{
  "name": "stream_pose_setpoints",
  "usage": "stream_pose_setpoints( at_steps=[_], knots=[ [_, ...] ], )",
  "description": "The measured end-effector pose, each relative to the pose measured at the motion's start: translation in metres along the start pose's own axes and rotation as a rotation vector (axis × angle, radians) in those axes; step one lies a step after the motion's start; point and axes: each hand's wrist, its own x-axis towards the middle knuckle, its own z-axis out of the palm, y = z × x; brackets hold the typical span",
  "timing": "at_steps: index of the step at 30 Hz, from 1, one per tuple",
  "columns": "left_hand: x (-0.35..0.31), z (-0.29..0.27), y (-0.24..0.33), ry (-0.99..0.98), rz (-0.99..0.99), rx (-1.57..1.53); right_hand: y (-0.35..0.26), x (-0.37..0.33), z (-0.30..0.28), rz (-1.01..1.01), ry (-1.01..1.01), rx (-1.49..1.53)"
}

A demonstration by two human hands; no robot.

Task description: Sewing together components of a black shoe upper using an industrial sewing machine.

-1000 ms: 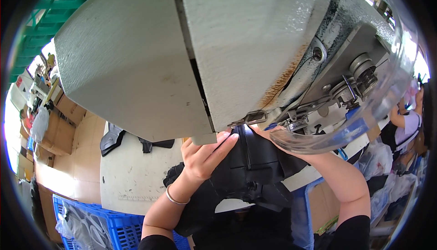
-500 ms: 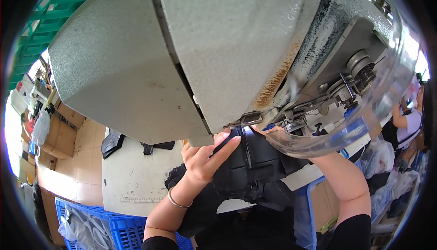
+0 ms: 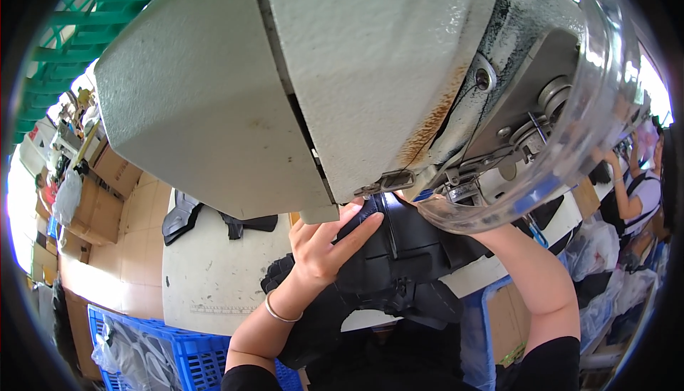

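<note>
A bulky black sewn piece (image 3: 420, 259), smooth and leather-like with seams, lies under the head of a grey sewing machine (image 3: 377, 77). My left hand (image 3: 317, 248) holds its left side, with a dark textured fold of the piece between thumb and fingers. From the right my right forearm (image 3: 524, 270) reaches in. The right hand at its end is mostly hidden behind the clear curved guard (image 3: 456, 221) and the machine's metal parts, beside the black piece. Whether its fingers grip anything does not show. The needle area is also hidden.
Loose black pieces (image 3: 182, 219) lie on the pale table (image 3: 214, 277) at left. A blue crate (image 3: 203, 362) with plastic bags stands below it. Cardboard boxes (image 3: 92, 209) are farther left, a green basket (image 3: 92, 17) above. Another person (image 3: 638, 195) sits at far right.
The machine head appears slightly farther right and higher in view, and more of the thread guide shows. Both hands stay at the black piece, with my left fingers slightly shifted.
</note>
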Motion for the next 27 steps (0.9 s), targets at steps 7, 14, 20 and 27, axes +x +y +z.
stream_pose_setpoints(
  at_steps=[7,14,20,27],
  knots=[
    [-0.001,-0.004,0.004,-0.048,-0.006,0.086,0.0,-0.003,0.001,0.096,0.012,0.068],
    [-0.002,-0.001,0.001,-0.022,0.011,0.04,-0.005,-0.003,0.002,0.1,0.104,0.195],
    [0.005,-0.005,0.004,-0.064,0.001,0.05,0.011,-0.011,0.013,0.094,0.039,0.037],
    [-0.001,-0.005,0.004,-0.06,-0.024,0.052,-0.013,0.0,-0.001,0.022,0.056,0.206]
  ],
)
